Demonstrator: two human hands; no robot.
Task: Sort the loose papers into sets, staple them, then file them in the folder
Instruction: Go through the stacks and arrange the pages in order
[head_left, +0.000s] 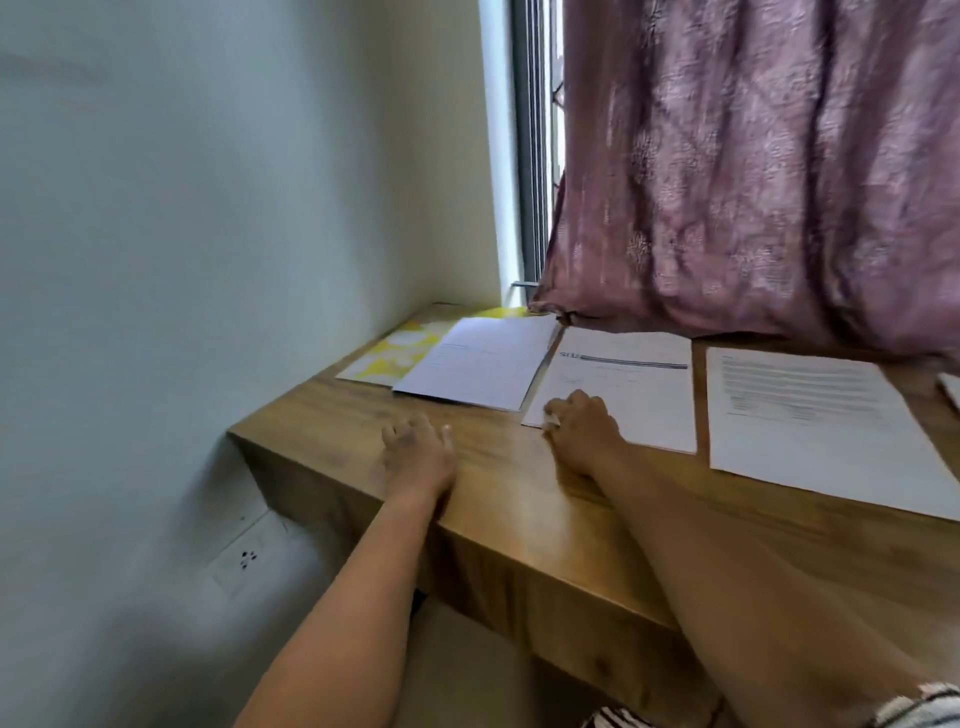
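Two hands lie on the wooden counter (519, 499): the left hand (418, 454) rests with fingers loosely curled and holding nothing, while the right hand (584, 434) presses curled fingers on the middle paper set's (631, 395) near corner. Three paper sets lie flat, long axes running away from the person, the left paper set (483, 364) on the yellow folder (387, 353), the right paper set (815, 415) apart.

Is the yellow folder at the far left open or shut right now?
Cannot tell. The yellow folder lies flat on the desk, a paper set covering its right part; no raised flap shows.
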